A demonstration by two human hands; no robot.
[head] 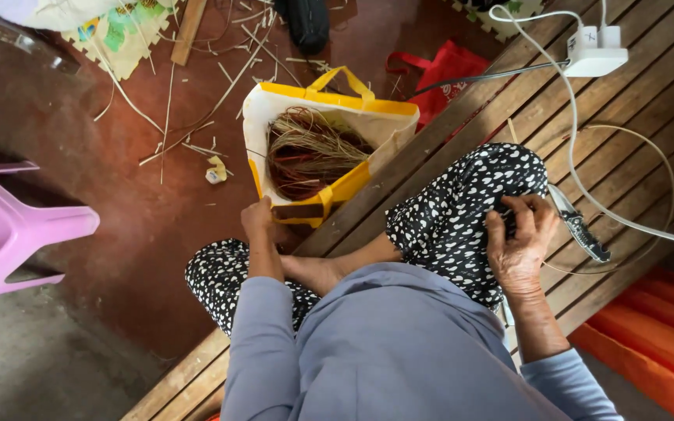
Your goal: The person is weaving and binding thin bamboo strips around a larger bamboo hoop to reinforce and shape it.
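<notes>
Left hand (pixel 260 222) low at the near edge of the yellow-trimmed bag (pixel 329 140), fingers curled against the bag's bottom corner; whether the grip actually closes on the fabric, impossible to tell from this angle. Right hand (pixel 518 238) resting on the raised right knee, fingers bent and pressed into the black-and-white spotted trousers (pixel 462 210), grip loosely curled, nothing seen inside it. Just beside that hand, to its right, a pair of cutters (pixel 579 226) with a dark handle lying on the wooden slat platform (pixel 641 117) (touching the hand or not, unclear).

Bag standing upright on the reddish floor (pixel 118 203), hard against the platform's edge, mouth open, filled with a coil of brown and straw-coloured fibre strands (pixel 310 152). Behind the bag, a red cloth bag (pixel 446 74) partly tucked under the platform edge.

On the platform, a white power adapter (pixel 596 51) with a white cable (pixel 579 156) looping down past the cutters, plus a thin pale hoop of cane (pixel 665 164). Orange cushion (pixel 657 343) at the lower right.

Scattered across the floor, loose straw strips (pixel 173 132), a wooden slat (pixel 189 31) and a patterned foam mat (pixel 122 35). Pink plastic stool (pixel 9 230) at the left, well apart from the bag. Grey long sleeves in the foreground.
</notes>
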